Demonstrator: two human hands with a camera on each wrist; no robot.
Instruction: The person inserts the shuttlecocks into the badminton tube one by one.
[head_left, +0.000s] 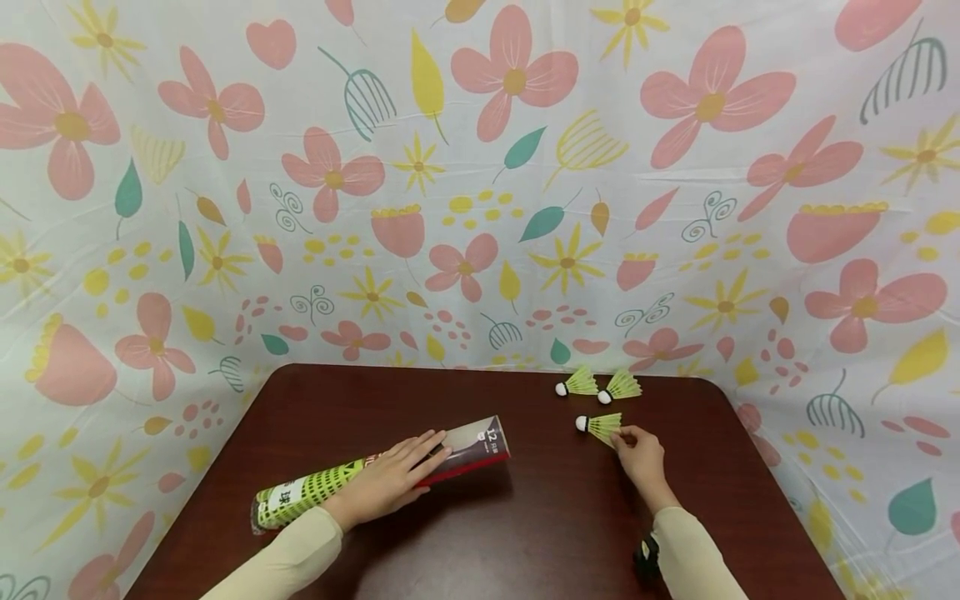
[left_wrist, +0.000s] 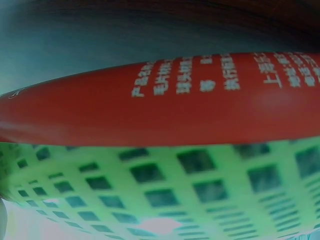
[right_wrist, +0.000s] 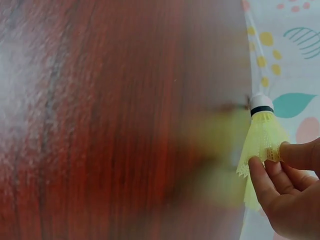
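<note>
Flowered cloth backs a dark wooden table [head_left: 480,533]. Near its right edge, the right hand [head_left: 639,457] pinches the skirt of a yellow shuttlecock [head_left: 600,426]; featherlight and easily crushed, it is best held gently there. Mid-table, the left hand [head_left: 393,479] rests flat, fingers straight, on the lying shuttlecock tube [head_left: 382,475]. Two more shuttlecocks [head_left: 598,384] lie near the far edge.

Cream long sleeves [head_left: 288,560], black wrist cam [head_left: 645,558].

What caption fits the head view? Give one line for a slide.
Left hand rests on a lying red-and-green shuttlecock tube while right hand pinches a yellow-green plastic shuttlecock on the dark wooden table.
</note>
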